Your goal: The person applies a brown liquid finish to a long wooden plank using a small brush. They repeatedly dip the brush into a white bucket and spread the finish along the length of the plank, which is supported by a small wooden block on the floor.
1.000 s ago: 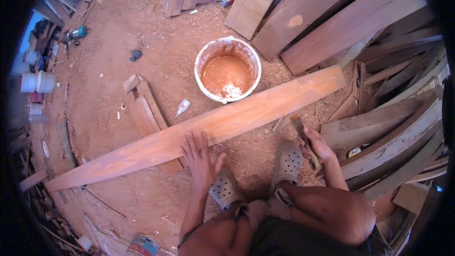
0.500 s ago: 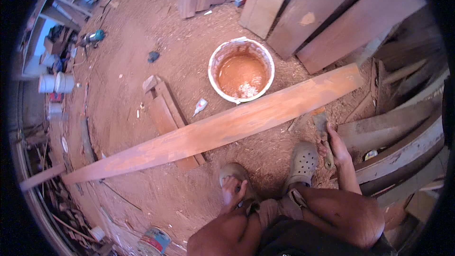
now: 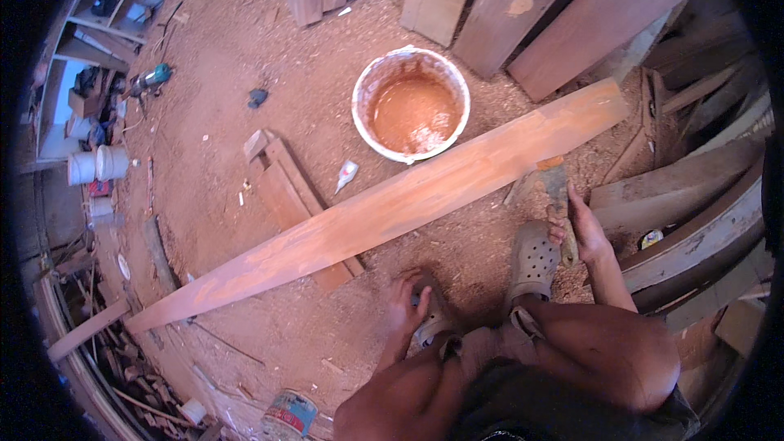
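Note:
My right hand (image 3: 586,227) is closed round the handle of a putty knife (image 3: 554,188). Its grey blade points away from me, with orange paste along the tip beside the near edge of a long wooden board (image 3: 359,230). Orange smears cover much of that board, which slants from lower left to upper right. Beside my left clog (image 3: 433,317), my left hand (image 3: 406,304) hangs low, holding nothing, its thumb and fingers apart. Just beyond the board stands a white-rimmed bucket (image 3: 412,106) with wet orange-brown paste inside.
Short wooden pieces (image 3: 282,188) lie under the board. A small white bottle (image 3: 346,175) rests nearby. Planks (image 3: 523,8) lean at the back, and curved timbers (image 3: 678,249) crowd the right. A teal power tool (image 3: 151,79) and white buckets (image 3: 96,165) are at left; a paint can (image 3: 290,412) stands near me.
My right hand and the putty knife have moved slightly away from me, bringing the tip to the board's edge. My left hand has lifted forward off the clog. The view has shifted a little.

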The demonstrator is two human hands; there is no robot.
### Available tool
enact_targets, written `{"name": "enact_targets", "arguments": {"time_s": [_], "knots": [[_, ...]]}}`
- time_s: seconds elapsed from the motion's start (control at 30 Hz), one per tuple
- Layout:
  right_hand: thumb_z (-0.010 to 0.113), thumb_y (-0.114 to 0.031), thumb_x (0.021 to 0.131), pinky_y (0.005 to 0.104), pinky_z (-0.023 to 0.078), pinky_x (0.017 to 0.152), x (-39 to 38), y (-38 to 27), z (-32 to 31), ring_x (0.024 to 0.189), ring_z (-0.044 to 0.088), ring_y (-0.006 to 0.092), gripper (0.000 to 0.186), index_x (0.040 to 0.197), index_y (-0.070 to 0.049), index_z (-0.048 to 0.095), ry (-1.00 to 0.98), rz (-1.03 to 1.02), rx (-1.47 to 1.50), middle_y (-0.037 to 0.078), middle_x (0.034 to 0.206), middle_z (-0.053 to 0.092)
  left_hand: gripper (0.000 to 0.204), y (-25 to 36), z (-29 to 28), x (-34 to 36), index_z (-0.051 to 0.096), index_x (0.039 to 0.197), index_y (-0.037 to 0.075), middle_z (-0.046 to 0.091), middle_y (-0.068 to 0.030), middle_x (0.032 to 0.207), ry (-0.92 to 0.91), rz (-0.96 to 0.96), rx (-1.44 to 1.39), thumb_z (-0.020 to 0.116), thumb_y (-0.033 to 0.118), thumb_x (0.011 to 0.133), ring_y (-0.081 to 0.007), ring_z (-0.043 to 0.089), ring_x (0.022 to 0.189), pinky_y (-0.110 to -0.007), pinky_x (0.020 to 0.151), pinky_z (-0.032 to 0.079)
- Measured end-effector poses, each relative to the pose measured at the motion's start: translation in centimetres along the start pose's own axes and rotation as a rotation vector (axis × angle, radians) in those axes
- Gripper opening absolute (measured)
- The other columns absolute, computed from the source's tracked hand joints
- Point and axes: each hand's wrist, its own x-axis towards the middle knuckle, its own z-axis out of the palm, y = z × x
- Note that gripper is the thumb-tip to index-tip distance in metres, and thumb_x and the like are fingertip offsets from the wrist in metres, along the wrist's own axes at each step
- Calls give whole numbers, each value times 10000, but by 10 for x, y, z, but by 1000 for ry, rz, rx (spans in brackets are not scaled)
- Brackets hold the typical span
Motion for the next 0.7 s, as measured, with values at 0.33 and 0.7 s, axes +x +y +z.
{"name": "enact_targets", "arguments": {"time_s": [0.33, 0.7], "knots": [[491, -454, 1021, 271, 419, 513, 3, 11, 34, 535, 448, 119, 456, 1360, -150, 478, -68, -106, -222, 24, 738, 489, 258, -12, 26, -18, 695, 975, 93, 682, -53, 1106, 70, -28, 112, 769, 265, 797, -248, 609, 1135, -446, 1050, 387], [511, -331, 1036, 278, 449, 535, 20, 26, 55, 574, 503, 123, 331, 1267, -95, 524, -149, -31, -290, 17, 770, 537, 243, -17, 30, -18, 696, 965, 111, 688, -35, 1092, 68, -50, 75, 764, 279, 803, -219, 613, 1138, -456, 1085, 365]]}}
